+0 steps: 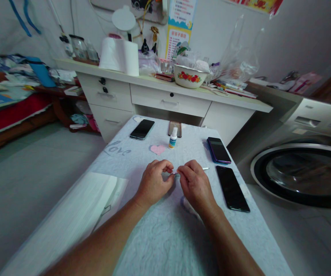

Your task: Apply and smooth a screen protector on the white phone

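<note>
Fingers of the right hand point(195, 184) clamp the thin stick point(205, 168), probably light, stiff, best held mid-length; the left hand's point(153, 182) grip is unclear.

The right hand point(194, 182) covers the middle of a thin white stick point(205, 168); whether the left hand point(153, 182) touches its inner end is unclear. Beyond, a small white plastic bottle point(172, 139) partly hides a flat brown rectangular object point(179, 131). At right, the silver front-loading washing machine point(289, 126) is cut off.
</note>
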A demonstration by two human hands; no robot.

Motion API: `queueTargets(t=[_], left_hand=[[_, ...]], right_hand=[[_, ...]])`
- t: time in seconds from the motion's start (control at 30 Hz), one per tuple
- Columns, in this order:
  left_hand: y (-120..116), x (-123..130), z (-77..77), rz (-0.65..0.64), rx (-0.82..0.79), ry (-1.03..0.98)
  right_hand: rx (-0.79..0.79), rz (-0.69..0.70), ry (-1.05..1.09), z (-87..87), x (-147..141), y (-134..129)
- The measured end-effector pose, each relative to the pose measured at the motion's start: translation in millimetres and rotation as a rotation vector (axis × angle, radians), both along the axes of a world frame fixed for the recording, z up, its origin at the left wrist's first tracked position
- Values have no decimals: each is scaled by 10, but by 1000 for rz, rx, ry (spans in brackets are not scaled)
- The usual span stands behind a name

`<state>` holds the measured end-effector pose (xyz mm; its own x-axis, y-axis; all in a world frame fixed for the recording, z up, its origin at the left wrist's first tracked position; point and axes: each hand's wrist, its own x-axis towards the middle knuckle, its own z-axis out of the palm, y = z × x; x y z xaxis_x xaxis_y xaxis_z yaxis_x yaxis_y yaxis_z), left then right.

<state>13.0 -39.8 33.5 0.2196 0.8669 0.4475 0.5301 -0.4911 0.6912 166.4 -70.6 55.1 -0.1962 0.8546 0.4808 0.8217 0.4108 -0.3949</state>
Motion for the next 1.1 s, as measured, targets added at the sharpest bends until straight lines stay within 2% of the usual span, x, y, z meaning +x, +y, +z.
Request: queueTargets(t=[0.3, 0.53, 1.1], left_hand=[[-17, -1, 28, 0, -13, -1], [-7, -3, 6, -17, -2, -11], [-5, -8, 59, -46, 31, 34]], right_hand=[[5, 10, -13, 7, -32, -17], [16, 2, 12, 11, 15, -4], [27, -71, -1, -19, 179, 52]])
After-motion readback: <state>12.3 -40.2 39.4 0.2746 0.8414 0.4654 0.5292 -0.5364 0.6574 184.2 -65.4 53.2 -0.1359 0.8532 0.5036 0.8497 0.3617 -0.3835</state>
